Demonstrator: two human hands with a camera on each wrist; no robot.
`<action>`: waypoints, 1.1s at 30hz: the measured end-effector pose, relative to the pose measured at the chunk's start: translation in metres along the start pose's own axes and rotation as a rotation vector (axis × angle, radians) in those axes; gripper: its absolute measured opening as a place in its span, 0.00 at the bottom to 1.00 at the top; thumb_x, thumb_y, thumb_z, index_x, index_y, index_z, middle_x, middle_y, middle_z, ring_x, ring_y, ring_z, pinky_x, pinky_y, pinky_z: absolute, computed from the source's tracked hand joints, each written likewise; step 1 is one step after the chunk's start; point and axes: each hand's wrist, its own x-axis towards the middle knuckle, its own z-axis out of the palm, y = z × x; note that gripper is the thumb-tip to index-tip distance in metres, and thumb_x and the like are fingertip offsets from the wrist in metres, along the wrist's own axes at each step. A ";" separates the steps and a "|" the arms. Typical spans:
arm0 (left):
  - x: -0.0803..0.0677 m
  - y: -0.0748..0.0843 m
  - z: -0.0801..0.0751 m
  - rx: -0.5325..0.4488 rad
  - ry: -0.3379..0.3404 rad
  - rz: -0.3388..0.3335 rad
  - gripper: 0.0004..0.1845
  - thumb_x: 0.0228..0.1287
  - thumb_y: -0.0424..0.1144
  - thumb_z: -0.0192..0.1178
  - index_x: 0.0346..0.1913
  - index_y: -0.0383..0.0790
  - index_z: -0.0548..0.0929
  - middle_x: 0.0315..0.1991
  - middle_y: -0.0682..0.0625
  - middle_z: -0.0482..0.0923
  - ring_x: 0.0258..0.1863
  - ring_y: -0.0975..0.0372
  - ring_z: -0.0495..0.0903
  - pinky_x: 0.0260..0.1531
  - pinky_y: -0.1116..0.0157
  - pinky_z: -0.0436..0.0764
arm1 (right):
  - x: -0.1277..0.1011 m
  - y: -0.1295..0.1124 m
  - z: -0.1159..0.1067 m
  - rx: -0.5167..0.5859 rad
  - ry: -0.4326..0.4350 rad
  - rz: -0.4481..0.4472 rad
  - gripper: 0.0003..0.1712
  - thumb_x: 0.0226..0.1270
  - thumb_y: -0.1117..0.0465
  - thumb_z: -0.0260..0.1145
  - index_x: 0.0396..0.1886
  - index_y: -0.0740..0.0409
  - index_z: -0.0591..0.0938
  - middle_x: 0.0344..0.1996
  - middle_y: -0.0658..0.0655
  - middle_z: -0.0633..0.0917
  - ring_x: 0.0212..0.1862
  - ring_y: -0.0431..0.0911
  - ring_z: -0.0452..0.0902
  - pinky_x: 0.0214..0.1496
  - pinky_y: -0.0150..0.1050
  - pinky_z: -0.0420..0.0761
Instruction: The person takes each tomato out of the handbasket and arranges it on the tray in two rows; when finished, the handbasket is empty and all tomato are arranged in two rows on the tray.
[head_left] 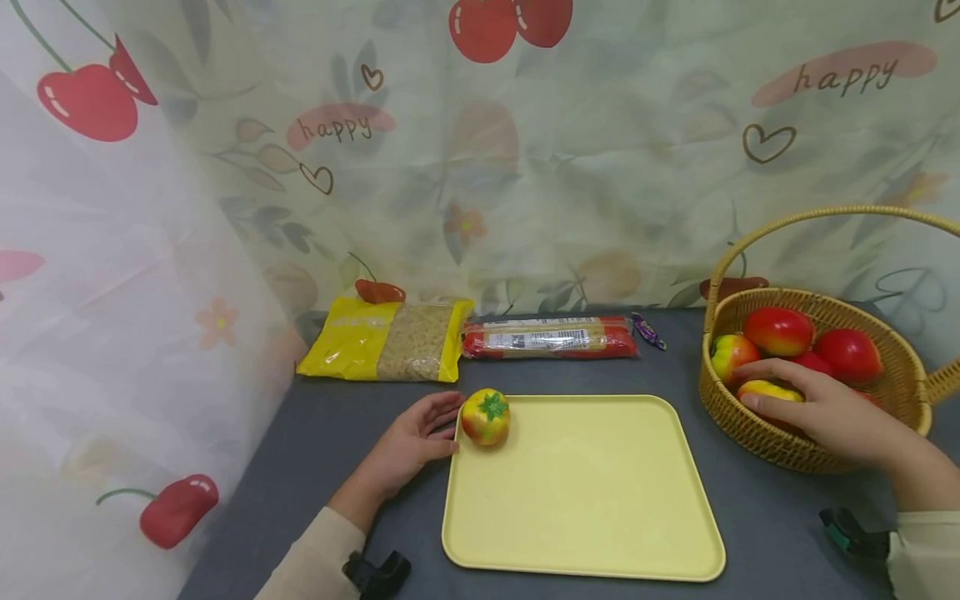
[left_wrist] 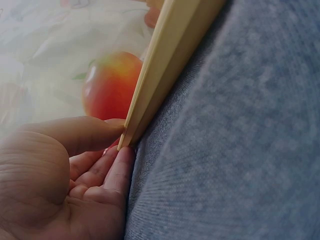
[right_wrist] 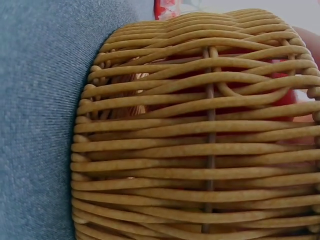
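Note:
A yellow-red toy fruit (head_left: pixel 485 417) with a green stem stands in the far left corner of the pale yellow tray (head_left: pixel 585 492). My left hand (head_left: pixel 453 423) lies on the table beside that corner, fingers relaxed and touching the rim. In the left wrist view the left hand (left_wrist: pixel 112 142) meets the tray's edge (left_wrist: pixel 165 60), with the fruit (left_wrist: pixel 110 85) behind it. My right hand (head_left: pixel 750 387) reaches into the wicker basket (head_left: pixel 757 446) and grips a yellow-red fruit (head_left: pixel 776 390) between fingers and thumb. The right wrist view shows only the basket's wall (right_wrist: pixel 200 140).
Several red fruits (head_left: pixel 778 329) fill the basket, whose tall handle (head_left: pixel 825 215) arches above. A yellow pasta bag (head_left: pixel 390 340), a red-ended packet (head_left: pixel 551 337) and a purple wrapper (head_left: pixel 648 331) lie along the back. Cherry-print curtains close off the back and left of the grey table (head_left: pixel 315 442).

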 end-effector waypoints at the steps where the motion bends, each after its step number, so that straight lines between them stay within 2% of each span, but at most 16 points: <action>1: 0.000 0.000 0.000 0.000 -0.001 0.000 0.41 0.69 0.22 0.70 0.82 0.35 0.67 0.80 0.40 0.66 0.79 0.49 0.66 0.72 0.55 0.73 | 0.000 0.000 0.000 0.010 0.004 0.005 0.26 0.85 0.50 0.64 0.72 0.60 0.79 0.67 0.68 0.78 0.65 0.64 0.68 0.56 0.43 0.78; 4: 0.000 0.000 0.000 0.001 -0.001 0.000 0.41 0.69 0.22 0.70 0.82 0.35 0.67 0.80 0.40 0.66 0.79 0.49 0.66 0.72 0.55 0.73 | -0.001 0.002 -0.001 0.041 0.025 0.015 0.28 0.87 0.49 0.61 0.74 0.62 0.77 0.69 0.70 0.75 0.68 0.67 0.66 0.59 0.58 0.77; 7: 0.000 -0.001 0.000 0.001 -0.001 -0.001 0.41 0.68 0.22 0.70 0.82 0.35 0.67 0.80 0.40 0.67 0.79 0.49 0.66 0.72 0.55 0.74 | -0.003 0.006 -0.002 0.108 0.063 0.001 0.26 0.88 0.52 0.58 0.75 0.62 0.76 0.69 0.64 0.74 0.67 0.58 0.66 0.60 0.50 0.79; 11: 0.001 -0.001 0.000 -0.001 0.000 -0.002 0.41 0.68 0.22 0.70 0.82 0.35 0.67 0.80 0.40 0.67 0.79 0.49 0.66 0.71 0.55 0.74 | -0.007 0.012 -0.002 0.227 0.109 -0.069 0.22 0.89 0.60 0.57 0.75 0.61 0.76 0.64 0.46 0.76 0.58 0.39 0.73 0.52 0.26 0.80; 14: 0.001 -0.002 0.000 0.000 0.004 0.000 0.41 0.68 0.22 0.71 0.81 0.36 0.67 0.80 0.41 0.67 0.79 0.49 0.66 0.71 0.55 0.74 | -0.007 0.014 -0.002 0.253 0.125 -0.084 0.22 0.87 0.62 0.59 0.74 0.61 0.75 0.61 0.39 0.77 0.55 0.35 0.76 0.50 0.27 0.82; 19: 0.002 -0.002 0.000 0.003 0.009 0.000 0.40 0.68 0.22 0.71 0.81 0.36 0.68 0.80 0.41 0.67 0.79 0.49 0.66 0.72 0.54 0.73 | -0.006 0.009 -0.003 0.235 0.141 -0.019 0.26 0.85 0.60 0.64 0.76 0.61 0.73 0.57 0.43 0.79 0.49 0.39 0.81 0.46 0.31 0.86; 22: 0.002 -0.001 0.000 0.002 0.009 0.000 0.40 0.68 0.21 0.70 0.81 0.35 0.68 0.80 0.41 0.67 0.79 0.49 0.66 0.72 0.54 0.73 | -0.007 0.006 -0.003 0.256 0.133 -0.014 0.28 0.83 0.62 0.66 0.76 0.59 0.72 0.56 0.46 0.80 0.47 0.43 0.84 0.45 0.34 0.88; 25: 0.001 -0.001 0.000 -0.001 0.009 -0.001 0.40 0.68 0.21 0.70 0.81 0.35 0.68 0.80 0.40 0.67 0.79 0.49 0.66 0.72 0.54 0.73 | -0.007 0.005 -0.003 0.265 0.126 -0.035 0.27 0.83 0.63 0.66 0.76 0.57 0.73 0.57 0.45 0.80 0.46 0.44 0.86 0.45 0.35 0.89; 30: 0.001 -0.001 0.000 -0.007 0.002 -0.001 0.41 0.69 0.21 0.70 0.81 0.35 0.67 0.80 0.40 0.67 0.79 0.49 0.66 0.71 0.54 0.74 | -0.009 0.008 -0.003 0.322 0.110 -0.111 0.26 0.87 0.66 0.58 0.79 0.55 0.73 0.62 0.43 0.80 0.52 0.41 0.83 0.49 0.32 0.87; 33: 0.001 -0.001 0.000 -0.006 -0.001 0.001 0.41 0.69 0.22 0.70 0.82 0.35 0.67 0.80 0.40 0.67 0.79 0.49 0.66 0.71 0.55 0.74 | -0.010 0.007 -0.002 0.344 0.119 -0.133 0.27 0.86 0.68 0.58 0.79 0.55 0.73 0.64 0.45 0.79 0.54 0.40 0.83 0.50 0.31 0.87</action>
